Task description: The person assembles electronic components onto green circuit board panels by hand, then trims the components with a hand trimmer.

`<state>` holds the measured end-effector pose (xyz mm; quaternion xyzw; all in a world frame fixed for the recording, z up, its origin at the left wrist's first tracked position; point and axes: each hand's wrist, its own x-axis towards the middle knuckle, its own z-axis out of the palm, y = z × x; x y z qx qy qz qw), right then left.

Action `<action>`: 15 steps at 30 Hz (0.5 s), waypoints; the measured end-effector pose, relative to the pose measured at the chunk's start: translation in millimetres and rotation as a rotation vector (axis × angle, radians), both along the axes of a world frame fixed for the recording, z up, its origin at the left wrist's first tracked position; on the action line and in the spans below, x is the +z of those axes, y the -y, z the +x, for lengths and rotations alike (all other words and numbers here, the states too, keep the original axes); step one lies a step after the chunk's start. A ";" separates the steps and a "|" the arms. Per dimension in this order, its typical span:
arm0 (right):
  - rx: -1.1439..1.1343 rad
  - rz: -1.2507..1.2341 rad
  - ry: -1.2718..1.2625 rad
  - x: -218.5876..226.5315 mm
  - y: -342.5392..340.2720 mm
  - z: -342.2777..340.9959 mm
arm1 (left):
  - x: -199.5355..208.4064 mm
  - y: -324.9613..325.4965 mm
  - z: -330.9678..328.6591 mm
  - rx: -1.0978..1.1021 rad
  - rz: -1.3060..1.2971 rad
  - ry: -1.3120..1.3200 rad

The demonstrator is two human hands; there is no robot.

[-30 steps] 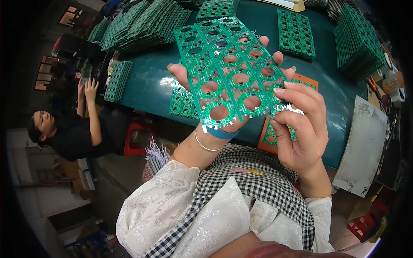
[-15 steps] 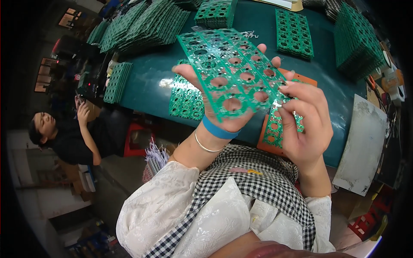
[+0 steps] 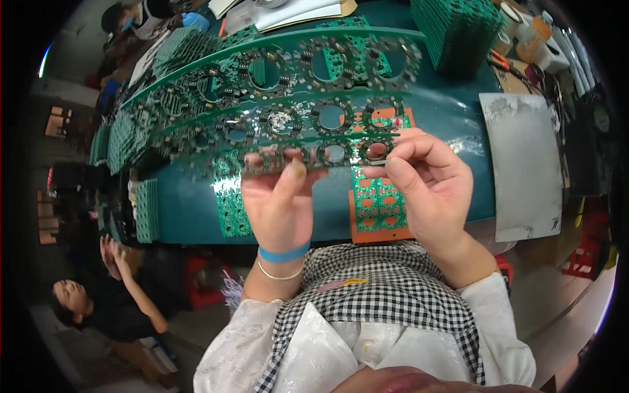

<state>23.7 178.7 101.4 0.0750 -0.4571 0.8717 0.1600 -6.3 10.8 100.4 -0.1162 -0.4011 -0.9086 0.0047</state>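
Observation:
A green circuit board panel [image 3: 301,93] with rows of round cut-outs and small dark parts is held up before me, tilted, above the table. My left hand [image 3: 278,206] grips its near edge, thumb on the facing side and fingers behind. At the near right corner, my right hand [image 3: 436,187] pinches the edge between thumb and fingers. Under the right hand, a second board [image 3: 379,209] lies on an orange plate [image 3: 405,234]. Another board [image 3: 229,209] rests flat on the dark green table, left of my left wrist.
Tall board stacks stand at the back right [image 3: 455,33] and far left, with a smaller stack [image 3: 147,211] nearer. A grey metal sheet [image 3: 524,167] lies at the right, beside orange-handled pliers [image 3: 501,60]. A person [image 3: 98,308] sits at lower left; another [image 3: 134,19] is at upper left.
The panel has gone from lying over my left palm to being tilted up, its part-covered face showing. My left thumb now grips its near edge. The view has swung to the right.

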 end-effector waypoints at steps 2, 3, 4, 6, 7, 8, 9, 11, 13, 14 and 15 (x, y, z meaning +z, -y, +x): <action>0.070 0.033 0.014 1.8 -6.6 4.2 | -6.9 12.2 7.2 -0.035 -0.081 -0.035; 0.044 0.121 -0.005 3.1 -11.1 6.8 | -8.1 12.2 12.7 -0.040 -0.087 -0.059; 0.036 0.110 -0.005 4.4 -14.2 10.4 | -9.6 12.4 17.7 -0.044 -0.091 -0.082; 0.045 0.196 0.006 6.0 -18.7 18.9 | -21.7 26.9 25.2 -0.037 -0.151 -0.056; 0.028 0.251 0.030 6.4 -19.9 22.6 | -26.8 31.4 28.3 -0.022 -0.201 -0.029; 0.035 0.250 0.032 3.5 -20.9 24.5 | -29.9 32.9 33.9 -0.015 -0.202 -0.025; 0.034 0.313 0.026 1.8 -21.0 27.8 | -20.3 27.8 40.3 -0.042 -0.195 0.015; 0.073 0.358 0.044 -1.2 -20.0 32.6 | -10.1 20.7 33.6 -0.292 -0.171 -0.122; 0.100 0.310 0.084 -8.5 -12.5 35.9 | -6.8 8.3 27.9 -0.374 -0.190 -0.081; 0.125 0.265 0.116 -11.6 -8.8 37.3 | -8.2 2.6 26.7 -0.456 -0.205 -0.048; 0.166 0.255 0.180 -10.7 -5.1 39.6 | -11.0 2.3 27.9 -0.443 -0.215 -0.032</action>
